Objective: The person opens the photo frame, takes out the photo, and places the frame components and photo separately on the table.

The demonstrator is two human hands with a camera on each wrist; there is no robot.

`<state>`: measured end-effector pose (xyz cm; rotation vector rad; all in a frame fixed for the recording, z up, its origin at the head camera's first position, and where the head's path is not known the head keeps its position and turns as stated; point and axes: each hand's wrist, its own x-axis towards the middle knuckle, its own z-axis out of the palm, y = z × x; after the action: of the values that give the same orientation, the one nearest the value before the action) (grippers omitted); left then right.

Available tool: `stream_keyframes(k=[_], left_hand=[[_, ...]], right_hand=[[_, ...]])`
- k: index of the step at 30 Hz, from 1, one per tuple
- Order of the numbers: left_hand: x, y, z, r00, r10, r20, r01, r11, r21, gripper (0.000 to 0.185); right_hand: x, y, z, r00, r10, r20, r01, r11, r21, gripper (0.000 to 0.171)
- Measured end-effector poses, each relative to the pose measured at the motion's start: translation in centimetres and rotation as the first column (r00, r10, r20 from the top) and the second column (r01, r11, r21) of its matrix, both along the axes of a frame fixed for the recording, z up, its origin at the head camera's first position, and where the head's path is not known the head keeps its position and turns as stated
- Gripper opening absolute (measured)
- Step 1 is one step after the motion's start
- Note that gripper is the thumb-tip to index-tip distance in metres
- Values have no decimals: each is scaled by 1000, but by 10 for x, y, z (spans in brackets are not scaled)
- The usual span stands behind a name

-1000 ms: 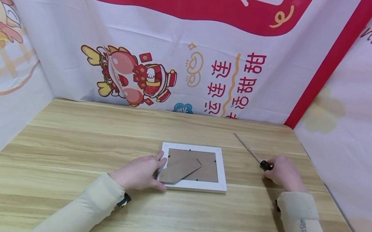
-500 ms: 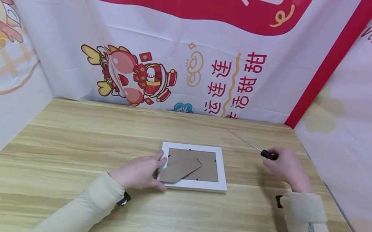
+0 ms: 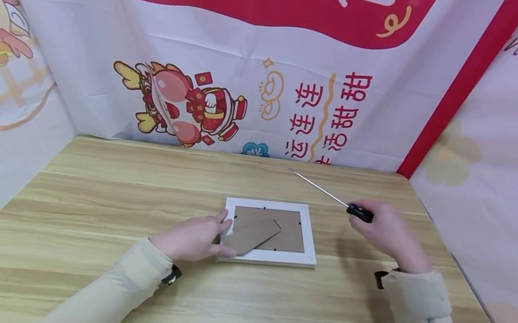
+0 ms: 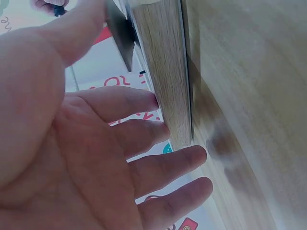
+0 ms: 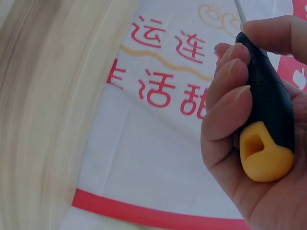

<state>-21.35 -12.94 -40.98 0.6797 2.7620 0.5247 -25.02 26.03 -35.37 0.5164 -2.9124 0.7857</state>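
The left hand [image 3: 193, 238] rests straight-fingered on the face-down white picture frame [image 3: 270, 233] at the surface's centre, while the right hand [image 3: 385, 232], at three o'clock, grips a raised screwdriver [image 3: 331, 195]; the backing tabs look untouched.

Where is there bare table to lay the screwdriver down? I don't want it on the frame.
Bare wood lies left of the picture frame out to the left wall, behind it up to the banner, and along the near table edge between the sleeves. It is crowded around the frame, where the left hand rests.
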Motion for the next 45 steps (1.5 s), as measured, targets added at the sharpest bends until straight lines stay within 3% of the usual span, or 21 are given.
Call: stream_keyframes(k=[11,17,27,39,45], left_hand=[[-2,0,-7,997,-36,-74,34,999,-23,83],[-2,1,-5,997,-31,-75,30,1000,-8,84],[-2,2,-3,997,-6,-78,4,1000,-21,84],[-1,0,-3,995,-10,-102,10,1000,-4,85],[-2,0,-6,997,1,-71,-1,1000,6,86]], right_hand=[[-1,-27,-22,987,154,33,-155,988,24,28],[-1,-39,-30,984,179,0,-179,982,63,23],[-1,-53,-41,973,201,115,-208,977,55,25],[-5,-58,-50,964,259,63,-262,964,45,22],[-10,-61,-46,956,291,25,-292,953,78,27]])
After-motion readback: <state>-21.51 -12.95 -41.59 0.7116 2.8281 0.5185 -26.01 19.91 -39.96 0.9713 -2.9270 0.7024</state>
